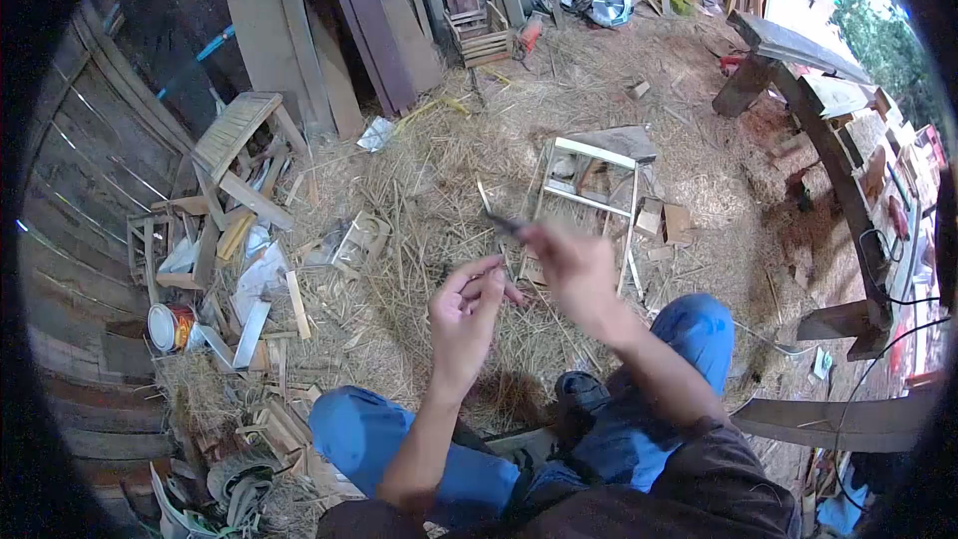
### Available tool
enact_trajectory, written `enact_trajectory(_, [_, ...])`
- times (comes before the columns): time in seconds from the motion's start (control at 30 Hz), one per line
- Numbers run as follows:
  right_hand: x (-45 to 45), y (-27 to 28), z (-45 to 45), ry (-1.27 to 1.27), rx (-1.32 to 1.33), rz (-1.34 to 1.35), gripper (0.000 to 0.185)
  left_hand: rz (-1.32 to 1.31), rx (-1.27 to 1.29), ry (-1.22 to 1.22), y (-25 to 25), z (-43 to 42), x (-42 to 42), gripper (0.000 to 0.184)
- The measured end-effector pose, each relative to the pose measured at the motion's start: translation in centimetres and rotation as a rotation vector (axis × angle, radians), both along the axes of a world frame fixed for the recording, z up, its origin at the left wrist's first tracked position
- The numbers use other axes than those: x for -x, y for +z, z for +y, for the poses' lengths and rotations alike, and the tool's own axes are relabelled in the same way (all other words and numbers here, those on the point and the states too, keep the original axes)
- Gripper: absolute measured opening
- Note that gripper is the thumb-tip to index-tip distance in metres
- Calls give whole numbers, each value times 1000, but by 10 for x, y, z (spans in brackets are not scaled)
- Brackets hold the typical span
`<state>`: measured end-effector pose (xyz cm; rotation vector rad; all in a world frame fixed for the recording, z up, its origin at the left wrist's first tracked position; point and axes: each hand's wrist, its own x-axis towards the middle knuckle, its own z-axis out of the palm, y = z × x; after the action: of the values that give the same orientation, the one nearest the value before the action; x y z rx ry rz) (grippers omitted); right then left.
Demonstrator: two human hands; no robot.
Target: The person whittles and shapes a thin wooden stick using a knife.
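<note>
My right hand (574, 265), blurred by motion, is closed around the dark handle of what looks like a knife (485, 202). Its thin, pale blade points up and to the left. Just to the left and slightly lower, my left hand (469, 304) has thumb and fingertips pinched together. Whatever is between those fingertips is too small to make out. Both hands are above the straw-littered ground, in front of my bent knees. Beyond the right hand stands a small wooden frame (596, 145) of light strips.
Wood shavings and straw (439, 165) cover the floor. On the left are a wooden stool (237, 135), offcuts and a paint can (172, 327). A workbench (833, 165) curves along the right. Tall boards (364, 25) lean at the back near a circular saw (606, 2).
</note>
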<state>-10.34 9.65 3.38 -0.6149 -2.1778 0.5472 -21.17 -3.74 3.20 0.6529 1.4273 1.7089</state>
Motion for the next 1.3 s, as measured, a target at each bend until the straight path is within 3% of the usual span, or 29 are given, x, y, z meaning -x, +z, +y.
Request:
enact_trajectory(0.03, [0,3,-7,132,-117,-23,11,-13,-1,-5,-1,0,1,27])
enact_trajectory(0.1, [0,7,-9,56,-44,-79,14,31,48,-19,3,-2,3,25])
enact_trajectory(0.2, [0,13,15,-123,-24,69,15,96,10,-39,10,-4,1,22])
enact_trajectory(0.3, [6,1,5,-18,-29,167,14,88,-58,-27,3,-5,3,22])
enact_trajectory(0.37, [7,-5,-12,144,-106,36,17,75,-65,-9,1,-5,6,22])
enact_trajectory(0.43, [6,2,-13,101,-167,-24,15,83,-30,9,5,-9,12,22])
enact_trajectory(0.53, [12,14,15,-115,-153,274,6,122,-119,13,5,-8,6,20])
enact_trajectory(0.57, [5,15,18,-158,-145,135,5,134,-166,24,3,-7,3,19])
enact_trajectory(0.63, [7,6,7,-86,-138,178,8,76,-129,24,4,-8,2,18])
enact_trajectory(0.73, [8,9,-6,-27,-101,17,5,55,-89,38,6,-9,9,18])
enact_trajectory(0.83, [9,10,17,-74,-141,204,7,98,-87,29,8,-11,11,19])
enact_trajectory(0.97, [8,2,1,-54,-61,162,5,157,-80,26,5,-10,9,20])
enact_trajectory(1.0, [7,0,-8,-27,-7,8,3,153,-78,26,3,-9,11,21])
enact_trajectory(1.1, [8,5,0,36,-44,47,3,214,-52,22,1,-9,17,21])
enact_trajectory(1.17, [10,7,17,-102,-16,206,4,238,-58,-14,2,-12,12,22])
enact_trajectory(1.23, [4,8,16,-129,33,144,6,232,-46,-28,5,-11,9,21])
enact_trajectory(1.3, [3,3,-6,4,-3,2,6,201,-5,-19,7,-10,8,21])
